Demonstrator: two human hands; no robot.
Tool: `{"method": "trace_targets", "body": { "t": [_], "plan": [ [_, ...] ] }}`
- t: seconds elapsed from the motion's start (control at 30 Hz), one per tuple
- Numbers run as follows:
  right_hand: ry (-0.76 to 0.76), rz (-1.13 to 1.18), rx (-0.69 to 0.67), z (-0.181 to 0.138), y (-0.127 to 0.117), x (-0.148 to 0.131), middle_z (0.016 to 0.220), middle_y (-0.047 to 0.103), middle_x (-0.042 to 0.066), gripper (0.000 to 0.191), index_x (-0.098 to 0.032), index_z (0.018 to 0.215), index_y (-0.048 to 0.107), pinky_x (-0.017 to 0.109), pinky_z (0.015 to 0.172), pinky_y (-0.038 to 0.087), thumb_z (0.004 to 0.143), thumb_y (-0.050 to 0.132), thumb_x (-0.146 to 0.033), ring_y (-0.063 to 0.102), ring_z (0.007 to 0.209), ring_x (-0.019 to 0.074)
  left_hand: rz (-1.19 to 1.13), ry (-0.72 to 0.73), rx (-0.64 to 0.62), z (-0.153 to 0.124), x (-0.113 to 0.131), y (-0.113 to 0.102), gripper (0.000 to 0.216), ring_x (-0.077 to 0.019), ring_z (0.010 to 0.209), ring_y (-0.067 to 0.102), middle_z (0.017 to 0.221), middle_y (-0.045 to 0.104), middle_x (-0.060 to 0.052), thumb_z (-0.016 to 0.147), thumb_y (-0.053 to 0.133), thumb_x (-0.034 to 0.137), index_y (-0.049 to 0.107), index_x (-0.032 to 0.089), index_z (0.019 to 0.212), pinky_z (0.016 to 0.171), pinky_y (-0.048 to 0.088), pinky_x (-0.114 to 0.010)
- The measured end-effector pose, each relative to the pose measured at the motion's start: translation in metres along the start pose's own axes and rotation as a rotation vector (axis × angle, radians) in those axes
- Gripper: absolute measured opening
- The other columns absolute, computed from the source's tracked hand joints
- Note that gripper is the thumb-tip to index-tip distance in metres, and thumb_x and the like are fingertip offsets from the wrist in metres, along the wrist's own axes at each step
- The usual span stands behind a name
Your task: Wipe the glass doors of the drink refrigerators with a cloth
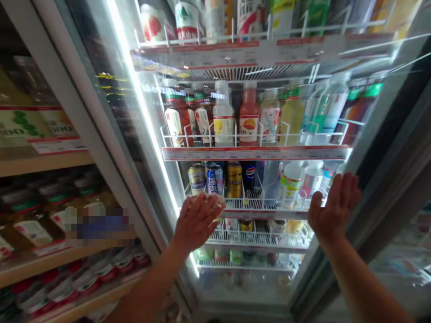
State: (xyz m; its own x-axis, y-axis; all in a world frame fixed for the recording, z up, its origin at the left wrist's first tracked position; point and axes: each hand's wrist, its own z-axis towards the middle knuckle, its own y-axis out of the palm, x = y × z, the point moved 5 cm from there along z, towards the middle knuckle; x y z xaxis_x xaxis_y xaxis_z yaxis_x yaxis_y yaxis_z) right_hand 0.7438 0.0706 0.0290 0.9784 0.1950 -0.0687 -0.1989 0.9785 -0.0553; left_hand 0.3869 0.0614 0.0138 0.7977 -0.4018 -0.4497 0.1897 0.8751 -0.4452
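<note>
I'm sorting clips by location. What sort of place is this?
Most likely a shop's drinks section: a lit glass-door fridge stocked with bottles and cans, and price strips along the shelf edges.

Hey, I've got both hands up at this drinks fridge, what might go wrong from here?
1. Your left hand is right by the cans at the front of the wire shelf; a nudge may tip one over or off.
2. Your right hand is spread flat at the fridge's right frame; if a door swings shut there, fingers might get pinched.
</note>
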Motion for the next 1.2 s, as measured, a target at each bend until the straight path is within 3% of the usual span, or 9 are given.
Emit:
{"method": "trace_targets", "body": {
  "t": [0.17, 0.33, 0.57, 0.7, 0.77, 0.9, 1.03, 1.1, 1.2],
  "plan": [
    [0.027, -0.038, 0.002, -0.001, 0.001, 0.000, 0.162, 0.032, 0.024, 0.069, -0.014, 0.161, 0.022, 0.070, 0.115, 0.028, 0.099, 0.047, -0.031, 0.028, 0.151, 0.0425, 0.039, -0.270, 0.123, 0.036, -0.020, -0.014, 0.071, -0.0335, 0.157, 0.005, 0.169, 0.015, -0.009, 0.097, 0.052, 0.033, 0.022, 0.025, 0.161, 0.125, 0.012, -0.061],
    [0.032, -0.060, -0.001, -0.002, 0.003, 0.000, 0.163, 0.032, 0.022, 0.069, -0.015, 0.161, 0.022, 0.066, 0.117, 0.029, 0.100, 0.047, -0.032, 0.029, 0.151, 0.0400, -0.024, 0.224, 0.025, 0.044, 0.037, 0.007, 0.055, -0.0207, 0.158, 0.009, 0.161, 0.038, 0.006, 0.094, 0.056, 0.044, 0.046, 0.039, 0.148, 0.129, 0.010, -0.045],
    [0.005, -0.037, 0.031, -0.001, 0.002, -0.002, 0.162, 0.035, 0.020, 0.072, -0.018, 0.162, 0.020, 0.064, 0.117, 0.029, 0.098, 0.051, -0.028, 0.030, 0.151, 0.0381, -0.013, -0.132, 0.128, 0.088, 0.021, -0.006, 0.061, -0.0311, 0.158, 0.005, 0.164, 0.033, -0.006, 0.095, 0.054, 0.042, 0.041, 0.028, 0.153, 0.126, 0.011, -0.058],
    [0.005, -0.035, 0.042, 0.000, 0.003, -0.002, 0.161, 0.038, 0.020, 0.071, -0.018, 0.162, 0.022, 0.063, 0.117, 0.030, 0.098, 0.052, -0.028, 0.031, 0.150, 0.0375, -0.012, 0.178, 0.080, 0.099, 0.057, 0.002, 0.058, -0.0246, 0.158, 0.006, 0.163, 0.036, 0.003, 0.096, 0.052, 0.054, 0.045, 0.034, 0.150, 0.128, 0.011, -0.050],
    [0.010, -0.035, 0.042, 0.000, 0.003, -0.001, 0.160, 0.039, 0.020, 0.070, -0.018, 0.161, 0.022, 0.064, 0.117, 0.030, 0.098, 0.051, -0.028, 0.032, 0.150, 0.0375, -0.009, 0.179, 0.072, 0.107, 0.061, 0.002, 0.058, -0.0234, 0.158, 0.008, 0.163, 0.036, 0.004, 0.096, 0.050, 0.055, 0.044, 0.034, 0.151, 0.129, 0.008, -0.048],
    [-0.002, 0.001, 0.067, 0.003, -0.003, -0.006, 0.163, 0.034, 0.019, 0.071, -0.019, 0.161, 0.022, 0.065, 0.117, 0.030, 0.098, 0.052, -0.023, 0.029, 0.151, 0.0378, -0.141, 0.025, 0.125, 0.128, 0.057, -0.008, 0.066, -0.0317, 0.157, 0.007, 0.166, 0.027, -0.006, 0.099, 0.044, 0.056, 0.032, 0.027, 0.157, 0.126, 0.005, -0.056],
    [-0.235, 0.148, 0.058, 0.006, -0.015, -0.049, 0.168, 0.021, 0.014, 0.078, -0.018, 0.162, 0.016, 0.055, 0.123, 0.027, 0.095, 0.056, -0.019, 0.024, 0.154, 0.0315, -0.384, 0.165, 0.173, 0.133, 0.082, -0.007, 0.078, -0.0366, 0.156, 0.008, 0.170, 0.011, -0.010, 0.099, 0.037, 0.061, 0.004, 0.031, 0.162, 0.123, 0.013, -0.062],
    [-0.413, 0.286, -0.050, 0.005, -0.013, -0.079, 0.165, 0.032, 0.013, 0.073, -0.016, 0.162, 0.016, 0.049, 0.125, 0.026, 0.099, 0.051, -0.025, 0.027, 0.153, 0.0264, -0.506, 0.205, 0.224, 0.128, 0.092, -0.005, 0.077, -0.0347, 0.156, 0.013, 0.170, 0.003, -0.012, 0.101, 0.032, 0.059, -0.009, 0.032, 0.161, 0.122, 0.020, -0.061],
    [-0.457, 0.312, -0.236, 0.000, 0.000, -0.098, 0.153, 0.052, 0.010, 0.061, -0.016, 0.159, 0.028, 0.042, 0.128, 0.019, 0.102, 0.047, -0.025, 0.028, 0.153, 0.0199, -0.612, 0.132, 0.290, 0.114, 0.088, -0.005, 0.075, -0.0328, 0.155, 0.018, 0.170, -0.003, -0.015, 0.103, 0.030, 0.055, -0.015, 0.033, 0.159, 0.118, 0.032, -0.058]
  ]
}}
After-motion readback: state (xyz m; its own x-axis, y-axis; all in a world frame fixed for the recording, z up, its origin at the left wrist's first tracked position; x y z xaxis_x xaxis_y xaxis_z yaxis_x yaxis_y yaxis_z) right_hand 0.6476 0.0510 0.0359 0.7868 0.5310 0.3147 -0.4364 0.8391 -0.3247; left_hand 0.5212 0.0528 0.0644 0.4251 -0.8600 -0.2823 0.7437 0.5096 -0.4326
